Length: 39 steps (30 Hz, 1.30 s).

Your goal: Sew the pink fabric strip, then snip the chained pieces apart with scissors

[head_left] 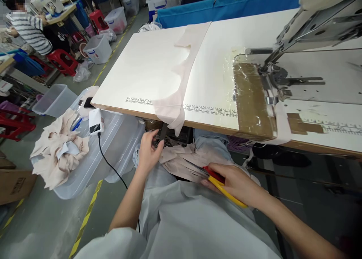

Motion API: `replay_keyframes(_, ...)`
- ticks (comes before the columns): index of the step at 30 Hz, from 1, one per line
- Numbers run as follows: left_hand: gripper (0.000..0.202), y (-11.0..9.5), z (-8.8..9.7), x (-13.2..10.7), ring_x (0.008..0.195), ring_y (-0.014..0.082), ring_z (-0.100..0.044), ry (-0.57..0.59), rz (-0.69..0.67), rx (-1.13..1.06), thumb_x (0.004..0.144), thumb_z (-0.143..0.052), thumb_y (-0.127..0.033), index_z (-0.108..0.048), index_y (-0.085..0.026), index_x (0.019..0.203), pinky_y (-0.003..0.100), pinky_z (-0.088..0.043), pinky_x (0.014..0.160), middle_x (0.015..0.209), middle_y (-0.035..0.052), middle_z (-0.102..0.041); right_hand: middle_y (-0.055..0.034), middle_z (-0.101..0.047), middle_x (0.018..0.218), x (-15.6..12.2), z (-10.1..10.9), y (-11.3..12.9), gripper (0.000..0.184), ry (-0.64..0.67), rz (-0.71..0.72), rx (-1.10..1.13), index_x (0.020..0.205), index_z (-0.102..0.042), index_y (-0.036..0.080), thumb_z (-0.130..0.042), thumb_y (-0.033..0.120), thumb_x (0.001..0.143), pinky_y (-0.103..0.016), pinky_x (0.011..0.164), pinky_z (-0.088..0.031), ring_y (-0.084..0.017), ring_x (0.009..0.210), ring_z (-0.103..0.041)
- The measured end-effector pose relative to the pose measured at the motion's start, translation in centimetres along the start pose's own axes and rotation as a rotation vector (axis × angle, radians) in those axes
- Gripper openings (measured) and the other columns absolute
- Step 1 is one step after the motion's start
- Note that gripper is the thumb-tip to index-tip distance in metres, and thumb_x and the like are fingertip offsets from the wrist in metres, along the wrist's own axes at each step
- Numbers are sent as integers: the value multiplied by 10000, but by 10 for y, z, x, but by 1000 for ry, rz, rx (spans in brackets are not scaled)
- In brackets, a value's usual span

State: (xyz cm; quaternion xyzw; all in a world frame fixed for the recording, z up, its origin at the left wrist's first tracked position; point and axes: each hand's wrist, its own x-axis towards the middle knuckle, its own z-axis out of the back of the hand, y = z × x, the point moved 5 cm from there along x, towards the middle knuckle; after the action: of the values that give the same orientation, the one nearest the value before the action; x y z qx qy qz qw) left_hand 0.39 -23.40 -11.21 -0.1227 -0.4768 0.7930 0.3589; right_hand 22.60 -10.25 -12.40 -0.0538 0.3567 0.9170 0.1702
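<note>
1. The right hand [240, 183] has its grip wrapped around yellow-and-red-handled scissors [220, 185], blades lying on the crumpled pale-pink fabric [181, 159] in the lap.
2. The left hand [148, 149] pinches that fabric's dark edge under the white table [215, 81].
3. A matching pale-pink strip [183, 78] drapes over the table edge.

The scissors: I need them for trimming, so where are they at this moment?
The scissors lie in the right hand, low in the head view, over the beige fabric below the table edge.
</note>
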Motion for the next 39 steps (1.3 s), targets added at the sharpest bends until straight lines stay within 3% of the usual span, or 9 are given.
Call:
replay_keyframes(4, 275, -8, -22, 21, 1011, 231, -578, 38, -137, -40, 920, -593, -457, -670, -193, 931, 339, -467, 886, 1006, 93, -642, 21, -471, 586, -3, 6, -2, 517, -65, 9, 77, 679, -423, 236, -467, 710, 879, -271, 512, -329, -156, 528, -430)
replay_keyframes(10, 244, 77, 5, -21, 537, 135, -518, -91, 488, -181, 901, -590, -411, -564, -178, 835, 227, -409, 554, 600, -29, -537, 16, -442, 598, -12, 5, -31, 534, -64, -90, 149, 680, -404, 244, -513, 743, 837, -291, 534, -388, -178, 559, -451)
replay_keyframes(14, 187, 102, 28, -63, 395, 125, -405, -88, 613, -149, 817, -674, -319, -557, -179, 860, 213, -311, 451, 450, -87, -397, 1, -469, 609, -11, -5, -36, 540, -24, -92, 195, 671, -406, 245, -517, 749, 831, -304, 544, -401, -193, 574, -472)
replay_keyframes(17, 294, 70, 17, -75, 495, 160, -552, 68, 608, -261, 853, -632, -438, -624, -156, 936, 236, -430, 506, 558, -18, -546, 5, -471, 599, -4, -8, -23, 537, 6, -81, 202, 670, -435, 237, -521, 743, 830, -294, 533, -381, -185, 564, -459)
replay_keyframes(21, 444, -7, -13, -71, 814, 207, -666, 476, 429, -569, 874, -628, -538, -639, -180, 1135, 280, -529, 677, 955, 88, -692, 9, -463, 604, 5, 0, -3, 551, 31, -76, 238, 663, -426, 231, -527, 749, 817, -277, 526, -353, -173, 565, -441)
replay_keyframes(25, 354, -44, -8, -58, 671, 124, -529, 330, 178, -275, 891, -644, -499, -665, -165, 775, 232, -429, 608, 841, 60, -617, 21, -456, 631, 6, 8, 4, 526, 108, -40, 280, 678, -422, 224, -554, 708, 839, -262, 537, -339, -156, 586, -426)
replay_keyframes(28, 393, -47, -10, -56, 591, 94, -474, 319, 154, -268, 908, -607, -537, -638, -166, 784, 230, -393, 555, 855, 58, -619, 29, -442, 651, 6, 11, 6, 493, 198, 8, 289, 706, -438, 217, -547, 666, 878, -253, 540, -325, -144, 600, -407)
replay_keyframes(32, 526, -38, -26, -64, 434, 128, -537, 509, 452, -536, 841, -602, -694, -579, -170, 873, 219, -392, 446, 525, -1, -579, 38, -386, 667, 11, 12, 11, 490, 322, 57, 305, 725, -406, 218, -505, 663, 906, -260, 552, -301, -143, 619, -382)
replay_keyframes(39, 586, -30, -32, -62, 576, 219, -710, 505, 587, -691, 712, -746, -688, -624, -134, 857, 221, -484, 472, 649, 61, -685, 46, -361, 660, 21, 6, 8, 480, 449, 57, 293, 707, -375, 227, -539, 643, 882, -270, 555, -293, -141, 606, -353)
